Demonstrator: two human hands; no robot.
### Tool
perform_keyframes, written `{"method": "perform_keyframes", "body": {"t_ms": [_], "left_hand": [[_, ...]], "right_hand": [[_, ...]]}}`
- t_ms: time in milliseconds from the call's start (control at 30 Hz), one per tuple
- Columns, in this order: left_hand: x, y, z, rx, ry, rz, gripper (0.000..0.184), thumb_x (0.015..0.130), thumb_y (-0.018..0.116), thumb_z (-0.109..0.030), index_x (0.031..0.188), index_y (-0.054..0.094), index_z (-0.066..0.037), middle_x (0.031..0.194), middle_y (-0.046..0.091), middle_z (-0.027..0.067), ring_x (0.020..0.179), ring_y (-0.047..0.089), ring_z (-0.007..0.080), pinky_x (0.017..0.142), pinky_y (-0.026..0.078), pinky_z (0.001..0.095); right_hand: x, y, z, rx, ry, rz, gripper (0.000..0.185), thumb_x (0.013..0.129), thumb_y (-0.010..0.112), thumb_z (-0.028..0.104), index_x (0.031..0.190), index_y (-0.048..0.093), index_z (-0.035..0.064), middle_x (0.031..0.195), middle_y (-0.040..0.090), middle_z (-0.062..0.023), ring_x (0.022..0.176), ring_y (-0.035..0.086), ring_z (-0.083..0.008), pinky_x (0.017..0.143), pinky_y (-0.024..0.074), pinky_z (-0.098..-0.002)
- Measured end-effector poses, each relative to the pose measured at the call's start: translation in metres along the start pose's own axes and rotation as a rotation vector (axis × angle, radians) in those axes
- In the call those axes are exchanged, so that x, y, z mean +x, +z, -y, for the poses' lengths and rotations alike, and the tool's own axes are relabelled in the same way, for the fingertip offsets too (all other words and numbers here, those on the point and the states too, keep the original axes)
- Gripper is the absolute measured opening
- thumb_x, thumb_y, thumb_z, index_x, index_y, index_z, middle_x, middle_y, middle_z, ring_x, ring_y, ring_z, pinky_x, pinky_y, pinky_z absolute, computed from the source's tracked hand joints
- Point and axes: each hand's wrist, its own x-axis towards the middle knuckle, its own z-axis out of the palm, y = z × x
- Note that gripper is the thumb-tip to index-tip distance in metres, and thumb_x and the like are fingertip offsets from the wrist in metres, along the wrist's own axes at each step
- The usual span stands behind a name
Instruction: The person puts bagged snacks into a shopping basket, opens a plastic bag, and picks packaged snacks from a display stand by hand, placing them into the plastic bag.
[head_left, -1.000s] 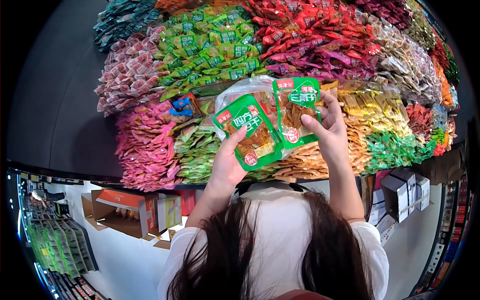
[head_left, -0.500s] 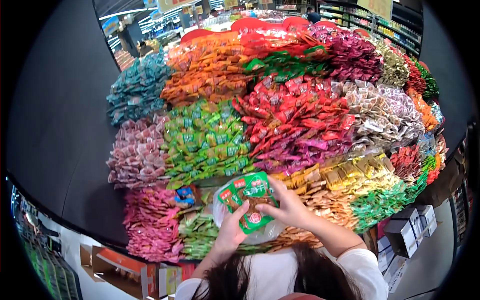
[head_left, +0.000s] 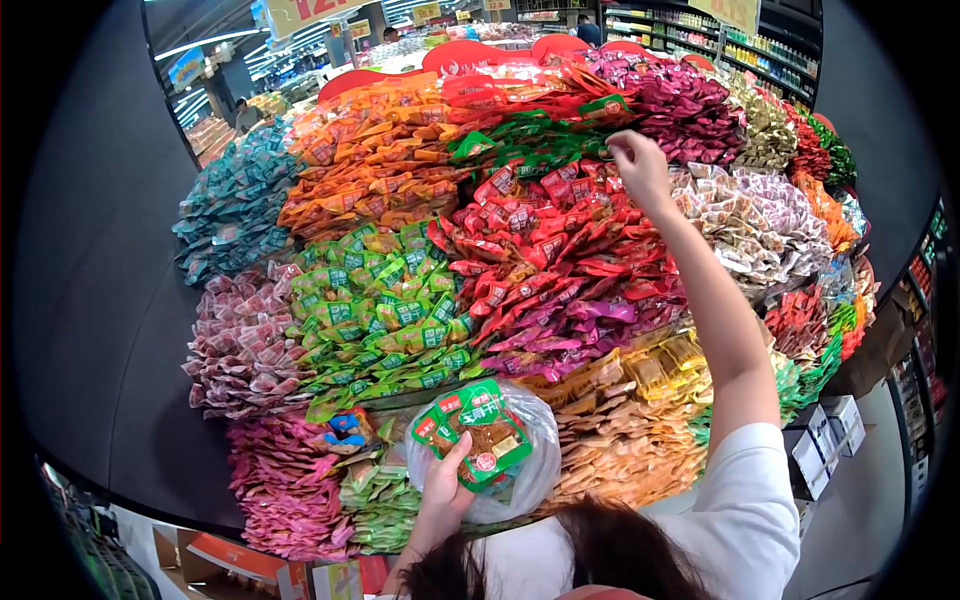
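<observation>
My left hand grips green snack packets, apparently two overlapping, with its thumb across the front. Brown contents show through their clear windows. A translucent plastic bag lies beneath and around the packets, partly hidden by them. My right hand is stretched far forward over the display, its fingers loosely bent and nothing visible in them. Just left of its fingertips are dark green packets; heaped below are red packets, and behind it purple packets.
Sloping heaps of wrapped snacks fill the display: orange packets, teal packets, light green packets and pink packets. A dark panel borders the left. White boxes stand at right; an open carton sits lower left.
My right hand has let go of the green packets and reached forward and up over the heaps. My left hand still holds the packets above the bag. The view has shifted slightly.
</observation>
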Motion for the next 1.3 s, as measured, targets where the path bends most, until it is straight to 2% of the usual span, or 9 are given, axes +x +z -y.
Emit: {"method": "perform_keyframes", "body": {"t_ms": [100,167,433,567,700,1067,1167,1233,1300], "left_hand": [[0.000,0.001,-0.002,0.015,-0.025,-0.012,0.038,0.091,0.054,-0.014,0.126,0.045,-0.003,0.120,0.056,0.0130,0.106,0.058,0.0263,0.088,0.050,0.0431],[0.000,-0.003,0.000,0.093,0.028,0.006,0.040,0.093,0.051,-0.020,0.129,0.040,-0.006,0.120,0.055,0.0164,0.106,0.057,0.0339,0.076,0.053,0.0522],[-0.001,-0.004,0.000,-0.007,-0.017,-0.048,0.038,0.090,0.055,-0.012,0.126,0.044,-0.004,0.118,0.057,0.0129,0.105,0.058,0.0278,0.085,0.051,0.0450],[-0.002,-0.003,-0.001,0.003,-0.019,-0.074,0.038,0.090,0.055,-0.012,0.126,0.044,-0.004,0.119,0.056,0.0133,0.105,0.058,0.0285,0.086,0.051,0.0458],[-0.002,-0.003,0.000,-0.015,-0.027,-0.080,0.038,0.091,0.054,-0.011,0.127,0.043,-0.003,0.120,0.055,0.0147,0.106,0.057,0.0299,0.087,0.050,0.0471],[-0.003,-0.002,-0.001,-0.003,-0.015,-0.080,0.038,0.090,0.054,-0.010,0.126,0.044,-0.002,0.120,0.055,0.0152,0.107,0.057,0.0300,0.089,0.049,0.0470],[-0.003,0.000,-0.001,-0.002,-0.002,-0.073,0.038,0.090,0.054,-0.010,0.126,0.044,-0.002,0.120,0.055,0.0146,0.106,0.057,0.0293,0.089,0.049,0.0459],[-0.004,0.000,0.000,0.004,0.009,-0.077,0.038,0.090,0.054,-0.009,0.126,0.044,-0.002,0.119,0.056,0.0142,0.106,0.058,0.0289,0.089,0.049,0.0454],[-0.002,-0.002,0.001,0.012,0.005,-0.069,0.037,0.090,0.054,-0.009,0.126,0.044,-0.003,0.119,0.056,0.0140,0.106,0.058,0.0286,0.089,0.049,0.0453]], "right_hand": [[0.032,0.006,-0.014,-0.174,-0.059,-0.049,0.016,0.079,0.060,0.010,0.093,0.066,0.0080,0.086,0.065,-0.0103,0.086,0.056,-0.0299,0.079,0.0458,-0.0383],[0.044,0.009,-0.016,-0.213,-0.094,0.029,0.018,0.078,0.062,0.011,0.095,0.065,0.0086,0.089,0.065,-0.0091,0.088,0.055,-0.0291,0.079,0.0454,-0.0380],[0.061,0.036,-0.020,-0.611,-0.162,0.131,0.019,0.074,0.066,0.024,0.092,0.069,0.0192,0.091,0.065,-0.0019,0.094,0.055,-0.0248,0.078,0.0460,-0.0402],[0.073,0.035,-0.028,-0.448,0.009,0.119,0.017,0.076,0.065,0.028,0.089,0.068,0.0169,0.080,0.066,-0.0039,0.091,0.057,-0.0256,0.076,0.0461,-0.0406],[0.092,0.029,-0.055,-0.116,0.089,0.176,0.023,0.079,0.065,0.028,0.095,0.063,0.0108,0.088,0.067,-0.0096,0.085,0.062,-0.0285,0.074,0.0477,-0.0384],[0.093,0.018,-0.051,-0.076,0.112,0.201,0.027,0.080,0.066,0.026,0.097,0.063,0.0058,0.093,0.066,-0.0144,0.088,0.063,-0.0308,0.077,0.0479,-0.0374],[0.082,0.017,-0.039,-0.115,0.048,0.225,0.021,0.076,0.066,0.023,0.089,0.066,0.0077,0.085,0.067,-0.0123,0.084,0.063,-0.0305,0.073,0.0485,-0.0384],[0.074,0.021,-0.032,-0.510,-0.263,0.196,0.012,0.072,0.066,0.019,0.081,0.068,0.0113,0.075,0.065,-0.0093,0.081,0.062,-0.0284,0.069,0.0480,-0.0397],[0.068,0.027,-0.039,-0.618,-0.374,0.192,0.011,0.074,0.064,0.020,0.081,0.069,0.0130,0.081,0.065,-0.0049,0.082,0.060,-0.0220,0.068,0.0477,-0.0384]]}}
